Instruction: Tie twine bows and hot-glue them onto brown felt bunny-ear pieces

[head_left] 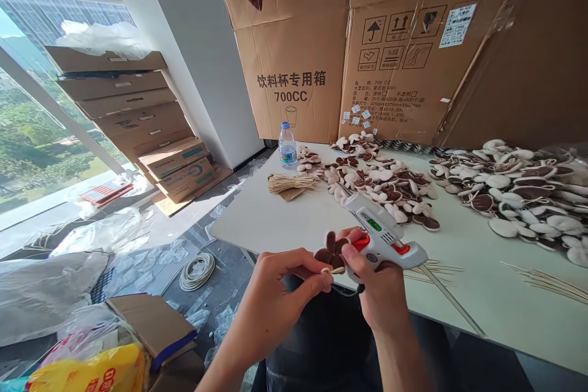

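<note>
My right hand (379,285) is wrapped round a white hot glue gun (374,226) with a red trigger. Its nozzle points up and to the left, and a long clear glue stick (454,300) sticks out of the back. Between that hand's thumb and finger sits a brown, flower-shaped fabric piece (329,252). My left hand (289,297) is closed in a pinch on a thin cream cord (327,271) at the lower edge of the flower piece. Whether the cord is fixed to the flower cannot be made out.
On the white table (257,214) stand a water bottle (287,146) and a bundle of thin sticks (291,184). Brown-and-white fabric pieces (367,177) lie behind the glue gun, with a larger pile (519,187) at right. Loose sticks (551,282) lie near the front edge.
</note>
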The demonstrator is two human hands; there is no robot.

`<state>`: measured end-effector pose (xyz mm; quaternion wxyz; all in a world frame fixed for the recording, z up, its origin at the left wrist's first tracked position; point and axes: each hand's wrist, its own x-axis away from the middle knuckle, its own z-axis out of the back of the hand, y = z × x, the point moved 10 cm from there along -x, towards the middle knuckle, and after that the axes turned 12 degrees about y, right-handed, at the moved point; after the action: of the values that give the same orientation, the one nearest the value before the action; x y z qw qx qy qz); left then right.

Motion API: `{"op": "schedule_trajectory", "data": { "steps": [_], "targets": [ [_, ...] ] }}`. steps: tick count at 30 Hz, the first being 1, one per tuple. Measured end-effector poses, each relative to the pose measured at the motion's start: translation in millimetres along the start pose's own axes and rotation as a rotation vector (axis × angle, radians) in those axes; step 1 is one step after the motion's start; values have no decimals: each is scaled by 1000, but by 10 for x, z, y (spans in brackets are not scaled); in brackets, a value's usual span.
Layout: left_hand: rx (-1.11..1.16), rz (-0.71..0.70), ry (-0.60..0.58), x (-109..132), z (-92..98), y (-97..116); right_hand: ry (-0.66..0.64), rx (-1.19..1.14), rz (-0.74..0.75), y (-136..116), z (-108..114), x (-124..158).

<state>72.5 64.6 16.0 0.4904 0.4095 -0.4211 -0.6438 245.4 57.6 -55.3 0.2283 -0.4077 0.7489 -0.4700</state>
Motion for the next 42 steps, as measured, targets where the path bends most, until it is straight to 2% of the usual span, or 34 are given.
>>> {"op": "schedule_trajectory", "data": {
  "steps": [9,18,24,31,42],
  "targets": [
    [-10,-11,39,-3,34,-42,6,43,55,-11,26,-8],
    [41,32,22,-25,13,-32,18,66,86,-60,21,-2],
    [27,-28,2,-37,9,45,34,85,117,-53,15,1],
    [61,-122,81,-58,91,130,16,117,136,-65,-32,27],
    [17,-76,131,-73,127,43,-30,165,203,-179,-101,93]
  ]
}}
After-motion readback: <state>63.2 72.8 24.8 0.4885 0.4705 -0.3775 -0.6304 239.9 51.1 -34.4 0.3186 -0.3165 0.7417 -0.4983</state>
